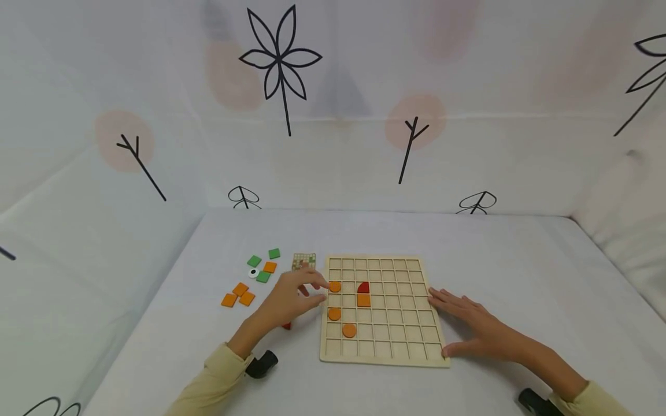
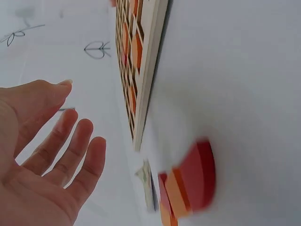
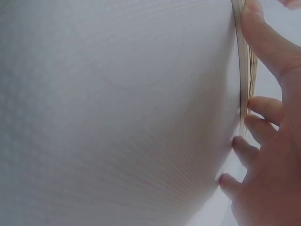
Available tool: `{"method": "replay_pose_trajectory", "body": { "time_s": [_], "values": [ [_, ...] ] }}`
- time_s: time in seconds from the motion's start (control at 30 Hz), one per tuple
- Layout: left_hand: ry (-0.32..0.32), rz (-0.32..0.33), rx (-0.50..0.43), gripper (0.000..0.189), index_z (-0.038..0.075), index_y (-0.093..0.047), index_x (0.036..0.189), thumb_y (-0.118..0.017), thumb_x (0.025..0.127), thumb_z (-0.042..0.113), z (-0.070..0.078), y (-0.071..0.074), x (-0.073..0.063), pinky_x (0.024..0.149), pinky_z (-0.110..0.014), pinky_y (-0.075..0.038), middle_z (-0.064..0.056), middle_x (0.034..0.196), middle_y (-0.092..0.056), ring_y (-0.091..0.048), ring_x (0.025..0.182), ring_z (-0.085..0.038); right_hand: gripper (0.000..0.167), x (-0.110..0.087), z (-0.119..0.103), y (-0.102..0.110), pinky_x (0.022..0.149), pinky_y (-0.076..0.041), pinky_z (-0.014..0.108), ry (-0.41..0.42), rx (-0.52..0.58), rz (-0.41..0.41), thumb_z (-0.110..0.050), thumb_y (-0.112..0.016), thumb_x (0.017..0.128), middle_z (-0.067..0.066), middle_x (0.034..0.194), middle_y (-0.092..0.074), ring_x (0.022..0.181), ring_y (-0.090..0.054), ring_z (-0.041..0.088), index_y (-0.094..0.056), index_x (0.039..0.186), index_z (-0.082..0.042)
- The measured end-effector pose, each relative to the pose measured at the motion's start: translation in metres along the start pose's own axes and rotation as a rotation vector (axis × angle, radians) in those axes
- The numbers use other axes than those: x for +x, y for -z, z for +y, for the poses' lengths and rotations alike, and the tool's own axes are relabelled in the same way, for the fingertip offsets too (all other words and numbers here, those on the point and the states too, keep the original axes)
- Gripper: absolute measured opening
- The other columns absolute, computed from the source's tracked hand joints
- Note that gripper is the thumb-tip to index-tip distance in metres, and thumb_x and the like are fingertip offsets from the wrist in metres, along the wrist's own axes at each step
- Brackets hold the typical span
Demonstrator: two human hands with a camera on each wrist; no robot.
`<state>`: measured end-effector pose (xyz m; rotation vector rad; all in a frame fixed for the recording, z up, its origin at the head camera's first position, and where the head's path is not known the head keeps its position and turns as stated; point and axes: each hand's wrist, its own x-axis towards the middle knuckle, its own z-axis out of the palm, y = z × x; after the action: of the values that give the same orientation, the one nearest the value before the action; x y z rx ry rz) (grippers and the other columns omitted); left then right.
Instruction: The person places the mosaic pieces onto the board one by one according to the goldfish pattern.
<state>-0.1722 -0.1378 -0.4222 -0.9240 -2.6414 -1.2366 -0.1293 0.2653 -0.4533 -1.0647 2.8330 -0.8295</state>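
Note:
A pale wooden grid board (image 1: pixel 406 334) lies on the table with orange and red pieces in its cells. At its left edge is my left hand (image 1: pixel 291 297), thumb and fingers apart, fingertips beside an orange disc (image 1: pixel 335 286). Nothing sits between those fingers in the left wrist view. Below it are two more orange discs, one of them a lower disc (image 1: pixel 349 330). A red round-edged piece (image 1: pixel 363 287) adjoins an orange square (image 1: pixel 363 300). My right hand (image 1: pixel 476 326) rests along the board's right edge, fingers extended, thumb at the near corner.
Left of the board lie loose orange tiles (image 1: pixel 229 300), green tiles (image 1: pixel 254 261) and a white disc with a black dot (image 1: pixel 253 273). A small patterned card (image 1: pixel 304 260) is partly behind the left hand. A red piece (image 2: pixel 200 176) shows near that hand.

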Motion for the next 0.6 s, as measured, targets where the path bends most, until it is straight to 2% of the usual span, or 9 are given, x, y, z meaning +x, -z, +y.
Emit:
{"method": "replay_pose_trajectory", "body": {
  "time_s": [0.1,0.3,0.6],
  "values": [
    [0.055,0.019,0.014,0.017,0.011,-0.071,0.099,-0.074,0.082,0.013,-0.003,0.014,-0.013,0.068,-0.028,-0.052,0.002,0.098,-0.065,-0.06,0.091,-0.022,0.086,0.0,-0.001,0.0,0.105,0.002,0.009,0.019,-0.004,0.01,-0.049,-0.073,0.075,0.012,0.15,-0.033,0.141,-0.013,0.005,-0.039,0.144,-0.009],
    [0.113,0.055,0.032,0.018,0.01,-0.071,0.1,-0.073,0.082,0.01,-0.014,0.038,-0.034,0.069,-0.029,-0.053,-0.001,0.099,-0.066,-0.06,0.088,-0.022,0.086,0.0,-0.003,0.002,0.105,0.001,0.01,0.036,-0.006,0.015,-0.047,-0.074,0.075,0.014,0.149,-0.034,0.141,-0.013,0.004,-0.04,0.143,-0.007],
    [0.177,0.115,0.087,0.021,0.013,-0.072,0.102,-0.075,0.081,0.013,-0.03,0.061,-0.059,0.07,-0.03,-0.053,0.002,0.098,-0.066,-0.06,0.085,-0.019,0.086,0.001,-0.004,0.002,0.105,0.001,0.01,0.051,-0.005,0.021,-0.045,-0.075,0.075,0.015,0.148,-0.034,0.14,-0.013,0.002,-0.04,0.143,-0.005]
  ]
}}
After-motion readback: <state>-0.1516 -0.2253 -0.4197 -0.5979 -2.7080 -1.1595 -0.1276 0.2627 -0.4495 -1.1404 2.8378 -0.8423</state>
